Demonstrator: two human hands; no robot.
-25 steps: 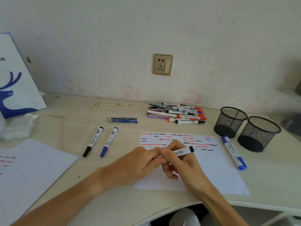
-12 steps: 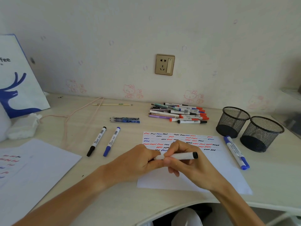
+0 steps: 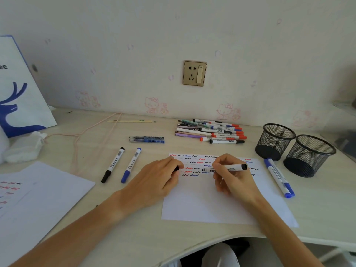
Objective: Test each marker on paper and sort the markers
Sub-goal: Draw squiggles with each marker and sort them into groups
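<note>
Two hands now apart over the white test sheet of paper (image 3: 221, 201); half a second ago they were joined on the capped marker. Cap is off: left hand (image 3: 154, 182) curls round the small black cap (image 3: 176, 168), right hand (image 3: 231, 178) pinches the white-barrelled black marker (image 3: 229, 168), lying nearly flat, bare tip pointing left just above the squiggle rows. Judgement: uncapping done, test stroke next, sorting after.

Counts, near to far: one test sheet under the hands, one more scribbled white sheet (image 3: 38, 199) at left. Two loose markers left of the sheet, one black-capped marker (image 3: 113, 165), one blue-capped marker (image 3: 131, 165). Two blue markers (image 3: 279, 178) side by side right of the sheet. Two black mesh pen cups (image 3: 294, 149), touching, no markers visible in them. One blue packaged item (image 3: 146, 139). One heap of untested markers (image 3: 212, 132) near the wall, roughly a dozen, exact count unclear.
</note>
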